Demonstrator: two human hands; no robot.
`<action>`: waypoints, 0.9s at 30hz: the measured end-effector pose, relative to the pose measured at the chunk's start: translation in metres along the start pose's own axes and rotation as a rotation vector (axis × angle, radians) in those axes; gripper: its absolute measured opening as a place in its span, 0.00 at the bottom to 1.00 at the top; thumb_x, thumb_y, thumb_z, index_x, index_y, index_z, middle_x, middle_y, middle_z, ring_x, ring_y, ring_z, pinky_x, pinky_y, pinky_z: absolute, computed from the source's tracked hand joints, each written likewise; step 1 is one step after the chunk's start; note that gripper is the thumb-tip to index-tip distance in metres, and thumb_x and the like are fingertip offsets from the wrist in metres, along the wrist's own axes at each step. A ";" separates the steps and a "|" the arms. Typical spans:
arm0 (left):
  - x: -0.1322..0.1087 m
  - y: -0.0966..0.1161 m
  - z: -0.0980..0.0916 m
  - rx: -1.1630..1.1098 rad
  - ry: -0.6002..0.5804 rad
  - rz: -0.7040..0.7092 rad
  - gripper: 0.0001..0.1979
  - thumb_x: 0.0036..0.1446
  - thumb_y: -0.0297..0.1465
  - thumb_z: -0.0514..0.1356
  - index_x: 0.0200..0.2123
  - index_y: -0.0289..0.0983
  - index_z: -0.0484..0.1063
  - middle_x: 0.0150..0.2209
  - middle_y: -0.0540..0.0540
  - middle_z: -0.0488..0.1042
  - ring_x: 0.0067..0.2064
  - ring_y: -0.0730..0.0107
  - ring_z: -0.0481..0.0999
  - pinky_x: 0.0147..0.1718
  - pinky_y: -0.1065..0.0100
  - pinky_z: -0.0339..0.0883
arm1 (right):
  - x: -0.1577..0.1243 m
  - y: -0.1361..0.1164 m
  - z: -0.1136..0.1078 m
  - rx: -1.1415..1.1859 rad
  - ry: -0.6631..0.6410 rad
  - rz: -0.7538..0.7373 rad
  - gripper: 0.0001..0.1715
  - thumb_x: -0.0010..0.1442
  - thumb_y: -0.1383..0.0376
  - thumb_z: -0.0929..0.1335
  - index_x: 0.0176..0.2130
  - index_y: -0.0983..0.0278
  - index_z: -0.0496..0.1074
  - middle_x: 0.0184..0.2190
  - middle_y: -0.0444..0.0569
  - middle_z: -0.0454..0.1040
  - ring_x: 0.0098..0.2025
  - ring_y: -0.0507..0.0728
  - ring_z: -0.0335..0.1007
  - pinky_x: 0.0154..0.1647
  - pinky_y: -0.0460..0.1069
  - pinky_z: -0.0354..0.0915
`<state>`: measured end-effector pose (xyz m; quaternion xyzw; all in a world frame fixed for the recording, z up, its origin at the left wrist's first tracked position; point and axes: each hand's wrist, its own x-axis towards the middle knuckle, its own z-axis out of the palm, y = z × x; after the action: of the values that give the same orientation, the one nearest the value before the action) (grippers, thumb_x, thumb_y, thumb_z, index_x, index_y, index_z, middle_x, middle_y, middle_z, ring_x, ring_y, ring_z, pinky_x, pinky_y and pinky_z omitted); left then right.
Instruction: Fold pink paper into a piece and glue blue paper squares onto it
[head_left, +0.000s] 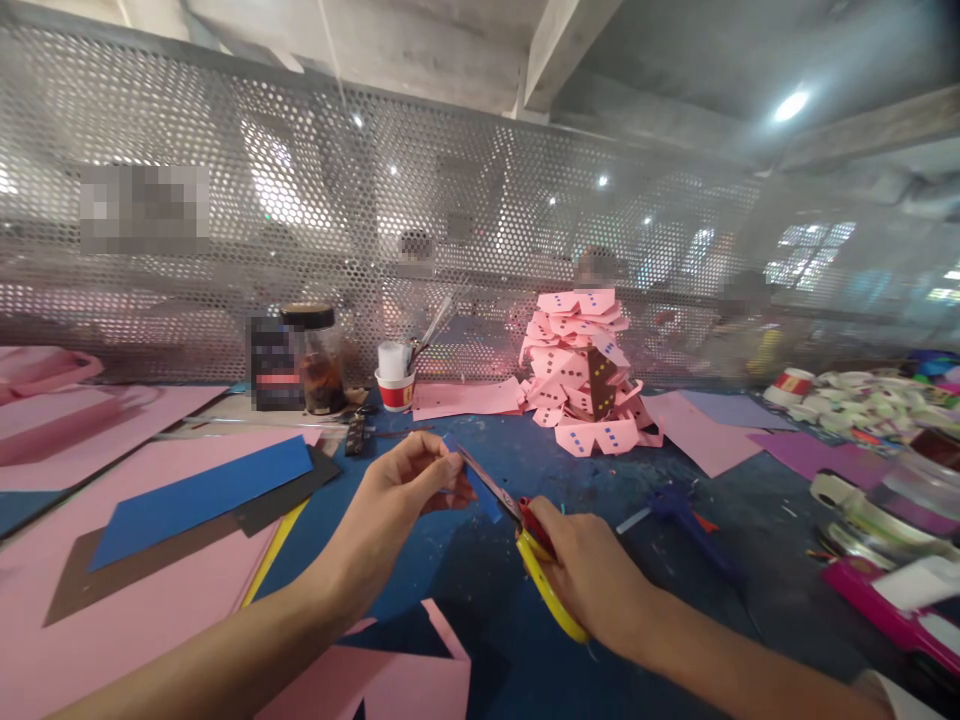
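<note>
Between the thumb and fingers of my left hand [424,475] is a small strip of blue paper [487,503]. My right hand [592,565] grips scissors [541,580] with yellow and red handles. Their blades lie along the blue strip, close to my left fingertips; whether they are cutting through it I cannot tell. Below my hands, a cut piece of pink paper [405,675] rests at the table's near edge. Left of my left arm, a long blue sheet [206,500] lies over brown and dark paper on large pink sheets.
A stack of pink paper masks with coloured squares [577,375] stands at the back. Behind my left hand are a paper cup of tools [395,388] and a jar [321,365]. A blue glue gun [690,525] and tape rolls [862,535] lie right. Perforated metal screen [465,190] borders the table.
</note>
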<state>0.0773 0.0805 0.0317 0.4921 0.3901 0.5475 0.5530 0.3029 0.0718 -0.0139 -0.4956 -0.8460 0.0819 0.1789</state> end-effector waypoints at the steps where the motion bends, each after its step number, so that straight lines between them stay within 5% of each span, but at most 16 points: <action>1: 0.000 0.000 0.000 0.002 0.000 0.000 0.11 0.56 0.36 0.67 0.31 0.37 0.69 0.28 0.53 0.75 0.31 0.74 0.76 0.35 0.72 0.72 | 0.000 0.000 -0.001 0.000 -0.004 -0.003 0.07 0.62 0.66 0.63 0.41 0.63 0.68 0.28 0.49 0.81 0.26 0.56 0.75 0.25 0.49 0.45; 27: 0.001 -0.005 -0.001 -0.001 -0.024 0.009 0.10 0.58 0.36 0.67 0.31 0.37 0.70 0.29 0.52 0.75 0.31 0.74 0.75 0.35 0.72 0.71 | 0.001 -0.001 -0.003 0.000 0.001 0.011 0.05 0.62 0.65 0.64 0.40 0.62 0.68 0.27 0.48 0.80 0.26 0.56 0.76 0.26 0.49 0.46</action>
<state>0.0779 0.0819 0.0271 0.5002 0.3808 0.5443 0.5555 0.3029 0.0724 -0.0109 -0.5004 -0.8431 0.0826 0.1787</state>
